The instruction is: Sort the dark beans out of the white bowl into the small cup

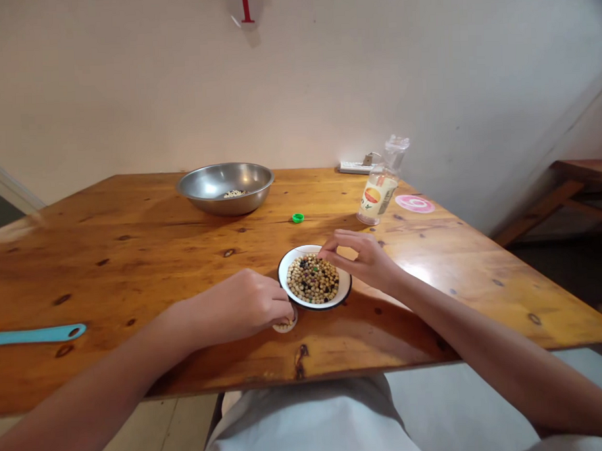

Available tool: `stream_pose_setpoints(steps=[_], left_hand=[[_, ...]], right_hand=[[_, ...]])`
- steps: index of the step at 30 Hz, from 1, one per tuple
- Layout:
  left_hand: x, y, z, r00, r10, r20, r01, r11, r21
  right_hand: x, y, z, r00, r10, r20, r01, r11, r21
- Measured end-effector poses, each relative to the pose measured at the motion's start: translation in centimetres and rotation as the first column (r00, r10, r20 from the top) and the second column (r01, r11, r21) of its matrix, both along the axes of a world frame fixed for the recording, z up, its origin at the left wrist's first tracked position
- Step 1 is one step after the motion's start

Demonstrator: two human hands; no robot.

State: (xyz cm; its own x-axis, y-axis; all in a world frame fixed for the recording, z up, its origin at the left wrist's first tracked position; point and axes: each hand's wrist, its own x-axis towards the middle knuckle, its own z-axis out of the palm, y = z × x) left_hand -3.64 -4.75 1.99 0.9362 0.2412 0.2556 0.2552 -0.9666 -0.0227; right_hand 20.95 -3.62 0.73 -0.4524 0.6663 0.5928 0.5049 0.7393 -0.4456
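A small white bowl (pixel 283 269) with a dark rim holds mixed pale and dark beans, near the front edge of the wooden table (pixel 134 257). My right hand (pixel 364 256) hovers over the bowl's right side, fingertips pinched together above the beans. My left hand (pixel 249 303) rests curled on the table just left of the bowl, its fingers closed over a small white lid-like dish (pixel 286 325) that is mostly hidden.
A steel bowl (pixel 224 186) with a few pale beans sits at the back. A green bottle cap (pixel 297 218) lies mid-table, a clear plastic bottle (pixel 380 186) and a pink sticker (pixel 415 204) to the right, a blue handle (pixel 35 335) at the left edge.
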Motion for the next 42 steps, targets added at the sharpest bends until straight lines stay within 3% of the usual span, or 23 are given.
stream_pose_setpoints(steps=[7, 19, 22, 24, 26, 28, 31, 33, 36, 42], left_hand=[[0.1, -0.1, 0.2, 0.994, -0.02, -0.108, 0.02, 1.0, 0.0], [0.2, -0.3, 0.2, 0.998, -0.052, -0.044, 0.052, 0.999, -0.016], [0.1, -0.1, 0.8, 0.993, -0.068, 0.095, 0.079, 0.99, -0.114], [0.0, 0.4, 1.1, 0.975, 0.014, 0.22, 0.047, 0.961, -0.271], [0.2, 1.0, 1.1, 0.922, 0.223, 0.316, -0.048, 0.878, -0.477], [0.7, 1.6, 0.8, 0.813, 0.462, 0.353, -0.104, 0.713, -0.694], [1.6, 2.1, 0.2, 0.673, 0.656, 0.342, 0.021, 0.445, -0.896], [2.2, 2.2, -0.1, 0.619, 0.716, 0.324, 0.104, 0.334, -0.937], [2.7, 1.9, -0.2, 0.584, 0.755, 0.299, 0.175, 0.242, -0.954], [2.6, 1.6, -0.5, 0.58, 0.757, 0.3, 0.274, 0.166, -0.947]], right_hand=[[0.0, 0.0, 0.0, 1.0, 0.001, -0.001, -0.001, 1.0, -0.002], [-0.2, 0.1, -0.2, 1.0, 0.006, -0.011, -0.006, 1.0, -0.017], [-0.3, 0.2, -0.2, 0.999, 0.004, -0.034, -0.004, 1.0, -0.018], [-0.3, 0.2, -0.1, 0.998, -0.007, -0.058, 0.006, 1.0, -0.022], [-0.3, 0.0, 0.0, 0.996, -0.01, -0.086, 0.008, 1.0, -0.029], [-0.3, -0.3, 0.2, 0.993, -0.004, -0.116, 0.0, 0.999, -0.043], [-0.6, -0.9, 0.5, 0.989, 0.048, -0.139, -0.057, 0.996, -0.067], [-0.8, -1.2, 0.5, 0.987, 0.082, -0.137, -0.092, 0.994, -0.064], [-1.1, -1.6, 0.6, 0.985, 0.094, -0.146, -0.097, 0.995, -0.019], [-1.0, -1.6, 0.5, 0.978, 0.07, -0.197, -0.067, 0.998, 0.022]])
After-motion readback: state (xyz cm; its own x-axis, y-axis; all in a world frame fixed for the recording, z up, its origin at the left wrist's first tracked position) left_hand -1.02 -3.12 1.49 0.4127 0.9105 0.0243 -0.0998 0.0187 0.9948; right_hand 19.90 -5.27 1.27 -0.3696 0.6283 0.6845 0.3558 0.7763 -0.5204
